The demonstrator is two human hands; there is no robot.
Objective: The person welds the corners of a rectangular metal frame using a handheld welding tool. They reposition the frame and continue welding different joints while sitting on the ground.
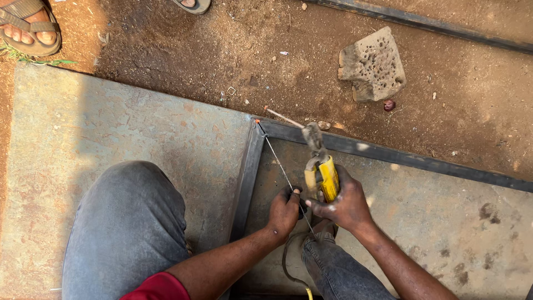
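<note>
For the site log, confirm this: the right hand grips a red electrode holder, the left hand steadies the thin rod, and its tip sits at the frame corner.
Wrong on colour only. The head view shows the right hand gripping a yellow electrode holder, not red. The left hand does steady the thin rod, whose tip sits at the frame corner.

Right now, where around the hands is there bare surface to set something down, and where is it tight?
Free: the grey sheet left of the frame bar, above the knee; also the sheet right of the right hand, below the long bar. Crowded: the corner where the left hand pinches the thin rod beside the yellow holder.
</note>
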